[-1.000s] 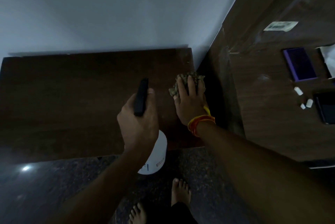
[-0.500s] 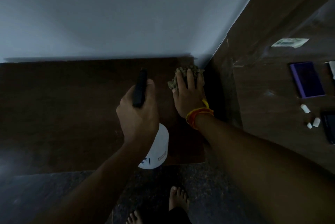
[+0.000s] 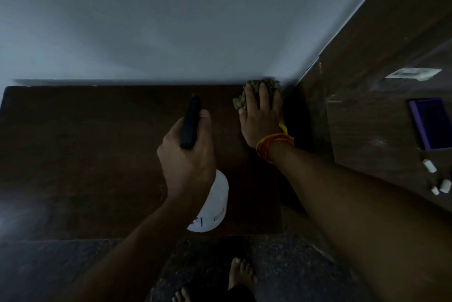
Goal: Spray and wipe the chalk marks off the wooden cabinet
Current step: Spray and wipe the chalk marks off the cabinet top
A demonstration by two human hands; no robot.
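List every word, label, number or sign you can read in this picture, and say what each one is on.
None can be read.
Spray bottle, held in the left hand: a small boxed label and dark blue marks near its base, too blurred to read.
Paper slip on the taller wooden surface at right: greenish print, too small and blurred to read.
Purple case and chalk pieces: no text visible.

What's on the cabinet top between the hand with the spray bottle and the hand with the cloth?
Nothing: in the head view, only bare dark wood of the cabinet top lies between the left hand and the right hand.
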